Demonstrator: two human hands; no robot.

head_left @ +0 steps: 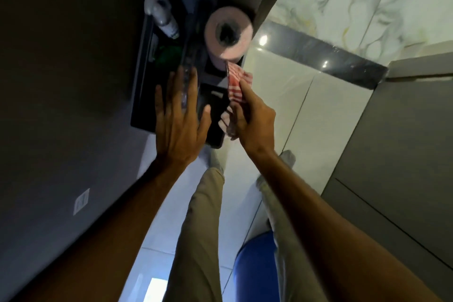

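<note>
Left hand (180, 117) spread flat, fingers straight, over the near end of the dark drawer (142, 105). Right hand (255, 125) pinches the striped cloth (235, 82) at the drawer's right edge. Drawer contains a paper roll (229, 32) and a bottle (161, 12).

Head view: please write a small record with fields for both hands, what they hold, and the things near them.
left hand: fingers straight and spread, above the black tray; contact cannot be told
right hand: pinches the striped cloth
striped cloth: red and white, its top end just below the paper roll
paper roll: stands at the tray's right side
clear bottle: lies at the tray's far left
blue round thing: on the floor, by the person's legs
</note>
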